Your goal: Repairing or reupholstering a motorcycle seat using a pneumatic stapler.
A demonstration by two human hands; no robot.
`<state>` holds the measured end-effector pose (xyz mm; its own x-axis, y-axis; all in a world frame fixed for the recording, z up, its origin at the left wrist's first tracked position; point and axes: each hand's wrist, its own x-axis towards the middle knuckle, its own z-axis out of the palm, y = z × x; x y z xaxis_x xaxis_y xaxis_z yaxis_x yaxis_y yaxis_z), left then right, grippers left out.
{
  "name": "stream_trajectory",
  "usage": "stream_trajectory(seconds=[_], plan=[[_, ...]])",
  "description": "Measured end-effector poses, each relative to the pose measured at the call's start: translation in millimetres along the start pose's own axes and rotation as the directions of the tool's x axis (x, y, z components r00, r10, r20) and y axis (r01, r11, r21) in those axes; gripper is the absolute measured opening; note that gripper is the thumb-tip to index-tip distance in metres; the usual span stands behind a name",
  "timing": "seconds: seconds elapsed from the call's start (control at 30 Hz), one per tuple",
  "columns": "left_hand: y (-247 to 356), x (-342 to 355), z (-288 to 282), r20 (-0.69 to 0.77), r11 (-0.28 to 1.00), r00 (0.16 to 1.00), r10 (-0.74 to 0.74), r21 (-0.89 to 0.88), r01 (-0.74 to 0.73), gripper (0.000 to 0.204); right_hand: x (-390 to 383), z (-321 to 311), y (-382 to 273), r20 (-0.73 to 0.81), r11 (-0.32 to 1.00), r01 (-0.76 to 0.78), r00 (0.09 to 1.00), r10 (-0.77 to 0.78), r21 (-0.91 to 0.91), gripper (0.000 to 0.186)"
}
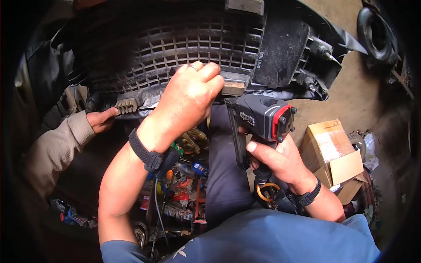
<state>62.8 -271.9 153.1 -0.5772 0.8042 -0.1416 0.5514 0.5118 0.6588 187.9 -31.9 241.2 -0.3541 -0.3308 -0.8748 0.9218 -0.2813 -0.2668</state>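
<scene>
The largest thing is the black grid panel, spread across the upper part of the view. In my opinion, it should be held steady by its lower edge; its long axis runs from left to right, slightly bowed. The left hand is at this edge, closed like a fist; I cannot tell what is between its fingers. Another person's hand is at the edge's left part. Smaller is the grey power tool, with the right hand wrapped around its handle. It is wise, I think, to keep fingers away from its nose. Its red-ringed cap faces right, and its narrow magazine runs toward the person's body. The smallest is the wooden block, just beside the left hand, lying crosswise.
</scene>
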Motion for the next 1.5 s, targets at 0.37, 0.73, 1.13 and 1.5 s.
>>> stream_trajectory(seconds=[0.37, 0.73, 1.13, 1.5], plan=[[-14.4, -3.2, 6.3, -0.061, 0.988, 0.998, -0.026, -0.154, 0.016, 0.029, 5.7, 51.8, -16.4, -0.255, 0.943, -0.029, 0.965, -0.060, -0.330, 0.021], [-36.4, 0.7, -5.8, 0.008, 0.968, 0.998, 0.059, -0.245, -0.055, 0.023, -1.6, 54.0, -30.2, -0.186, 0.980, -0.076, 0.982, 0.042, -0.182, 0.026], [-50.1, 10.3, -12.2, 0.062, 0.954, 0.988, 0.141, -0.276, -0.118, 0.010, 25.7, 75.1, -50.5, -0.190, 0.920, -0.165, 0.976, 0.102, -0.355, 0.015], [-42.0, 3.5, -31.5, 0.024, 0.897, 0.998, -0.053, -0.439, 0.058, 0.020, -93.1, 2.5, -47.6, -0.273, 0.654, -0.100, 0.947, -0.167, -0.750, 0.051]])
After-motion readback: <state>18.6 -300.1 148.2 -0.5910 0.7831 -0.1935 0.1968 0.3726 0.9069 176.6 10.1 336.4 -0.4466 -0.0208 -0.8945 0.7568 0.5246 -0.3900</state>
